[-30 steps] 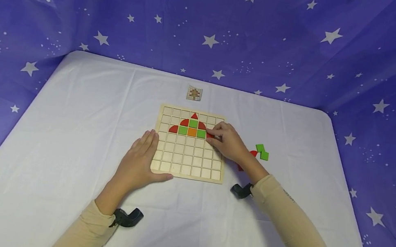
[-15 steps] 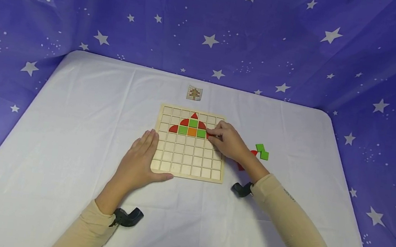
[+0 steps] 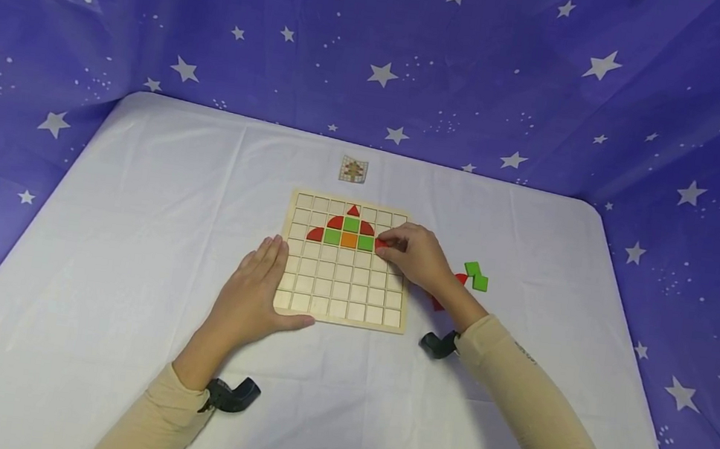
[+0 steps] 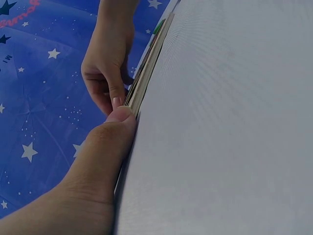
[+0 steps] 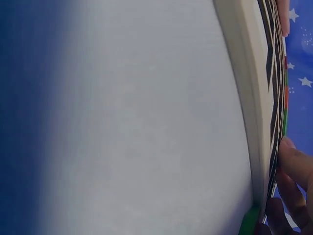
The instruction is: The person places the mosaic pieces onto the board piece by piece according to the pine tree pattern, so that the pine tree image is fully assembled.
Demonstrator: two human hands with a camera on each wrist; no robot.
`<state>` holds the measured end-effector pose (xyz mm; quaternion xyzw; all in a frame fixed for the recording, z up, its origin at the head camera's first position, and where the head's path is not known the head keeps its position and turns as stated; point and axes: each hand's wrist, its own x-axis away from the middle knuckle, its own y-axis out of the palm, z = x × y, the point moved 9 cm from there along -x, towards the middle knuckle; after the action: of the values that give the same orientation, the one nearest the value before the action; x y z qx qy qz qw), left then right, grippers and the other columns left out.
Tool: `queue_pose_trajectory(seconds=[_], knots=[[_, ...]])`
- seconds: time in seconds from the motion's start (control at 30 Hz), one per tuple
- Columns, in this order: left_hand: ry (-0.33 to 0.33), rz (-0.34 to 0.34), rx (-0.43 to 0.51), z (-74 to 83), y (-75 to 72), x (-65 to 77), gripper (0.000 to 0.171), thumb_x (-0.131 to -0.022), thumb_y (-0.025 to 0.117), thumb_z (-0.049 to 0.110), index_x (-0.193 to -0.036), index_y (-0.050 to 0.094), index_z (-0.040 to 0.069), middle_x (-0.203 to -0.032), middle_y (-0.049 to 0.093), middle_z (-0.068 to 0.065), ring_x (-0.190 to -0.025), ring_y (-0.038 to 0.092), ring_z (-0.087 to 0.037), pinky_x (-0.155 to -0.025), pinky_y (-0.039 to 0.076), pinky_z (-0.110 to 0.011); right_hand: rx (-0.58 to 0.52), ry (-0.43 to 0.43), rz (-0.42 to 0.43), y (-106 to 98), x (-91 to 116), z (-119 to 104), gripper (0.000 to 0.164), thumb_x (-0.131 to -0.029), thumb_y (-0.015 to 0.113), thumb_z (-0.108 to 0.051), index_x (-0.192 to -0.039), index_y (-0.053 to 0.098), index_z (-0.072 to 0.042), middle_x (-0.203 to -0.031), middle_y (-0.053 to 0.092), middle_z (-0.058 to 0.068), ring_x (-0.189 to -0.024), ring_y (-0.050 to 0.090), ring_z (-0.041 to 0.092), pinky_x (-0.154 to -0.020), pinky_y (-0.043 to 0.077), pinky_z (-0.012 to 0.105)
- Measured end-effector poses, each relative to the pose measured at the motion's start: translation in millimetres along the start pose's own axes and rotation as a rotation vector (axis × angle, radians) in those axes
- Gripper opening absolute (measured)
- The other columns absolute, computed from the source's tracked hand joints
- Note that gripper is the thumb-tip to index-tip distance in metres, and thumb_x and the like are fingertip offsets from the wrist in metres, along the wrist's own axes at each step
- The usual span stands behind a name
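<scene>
A wooden grid board (image 3: pixel 337 321) lies on the white-covered table. Red, green and one orange tile (image 3: pixel 349 240) form a stepped shape in its upper rows, topped by a red triangle (image 3: pixel 353 211). My left hand (image 3: pixel 250 293) rests along the board's left side, fingers straight, with the thumb (image 4: pixel 120 115) against the front edge. At the right end of the third row, my right hand (image 3: pixel 417 255) pinches a red tile (image 3: pixel 381 244) between thumb and index finger, beside a green square (image 3: pixel 366 242). The fingers partly hide that red tile.
Right of the board lie two green squares (image 3: pixel 480 283) and red pieces (image 3: pixel 460 277), partly hidden by the right forearm. A small picture card (image 3: pixel 353 170) with a tree pattern lies behind the board. A starry blue curtain (image 3: pixel 382 47) stands behind the table.
My right hand's index finger has drawn back slightly to the right, and more of the red tile shows. The left hand and the board have stayed put.
</scene>
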<state>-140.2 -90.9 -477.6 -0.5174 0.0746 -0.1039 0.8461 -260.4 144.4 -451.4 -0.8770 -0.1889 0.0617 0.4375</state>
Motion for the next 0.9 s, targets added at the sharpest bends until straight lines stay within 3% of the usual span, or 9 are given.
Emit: queue_pose_trajectory(seconds=[0.17, 0.37, 0.57, 0.7, 0.9], knots=[[-0.003, -0.001, -0.002, 0.3, -0.6, -0.3, 0.135, -0.066, 0.07, 0.079, -0.157, 0.012, -0.002, -0.167, 0.011, -0.018, -0.156, 0.009, -0.032, -0.126, 0.016, -0.049, 0.008, -0.009, 0.034, -2.6, 1.3, -3.3, 0.026, -0.085, 0.079, -0.027, -0.108, 0.076, -0.014, -0.097, 0.071, -0.002, -0.094, 0.06, 0.018, -0.09, 0.05, 0.038], [-0.011, -0.011, 0.007, -0.4, 1.3, 0.0, 0.135, -0.067, 0.07, 0.079, -0.158, 0.011, -0.001, -0.167, 0.01, -0.017, -0.156, 0.008, -0.031, -0.126, 0.015, -0.049, 0.024, -0.01, 0.008, -0.8, 2.0, -1.5, 0.03, -0.086, 0.078, -0.027, -0.114, 0.076, -0.014, -0.103, 0.073, 0.0, -0.098, 0.061, 0.018, -0.093, 0.05, 0.038], [-0.004, -0.005, 0.001, -0.4, 2.5, 0.1, 0.134, -0.067, 0.07, 0.079, -0.158, 0.012, -0.001, -0.167, 0.01, -0.016, -0.156, 0.008, -0.031, -0.126, 0.015, -0.048, 0.058, -0.07, -0.012, -2.0, 9.0, -0.2, 0.035, -0.089, 0.075, -0.032, -0.121, 0.072, -0.018, -0.111, 0.069, -0.002, -0.093, 0.054, 0.018, -0.079, 0.046, 0.034], [-0.004, 0.0, 0.003, -0.6, 1.9, -0.1, 0.135, -0.066, 0.07, 0.079, -0.158, 0.012, -0.001, -0.167, 0.01, -0.016, -0.156, 0.008, -0.031, -0.126, 0.014, -0.048, 0.075, -0.115, 0.026, -11.7, 17.4, -0.7, 0.034, -0.093, 0.07, -0.031, -0.124, 0.07, -0.017, -0.116, 0.066, -0.001, -0.096, 0.05, 0.019, -0.077, 0.041, 0.035], [-0.004, 0.0, -0.001, -1.0, 1.7, -0.3, 0.135, -0.066, 0.07, 0.08, -0.158, 0.011, 0.0, -0.167, 0.01, -0.016, -0.156, 0.008, -0.031, -0.126, 0.015, -0.048, 0.108, -0.069, 0.04, -32.5, 35.3, 13.0, 0.038, -0.093, 0.071, -0.028, -0.129, 0.067, -0.014, -0.122, 0.065, 0.002, -0.112, 0.05, 0.024, -0.096, 0.045, 0.045]])
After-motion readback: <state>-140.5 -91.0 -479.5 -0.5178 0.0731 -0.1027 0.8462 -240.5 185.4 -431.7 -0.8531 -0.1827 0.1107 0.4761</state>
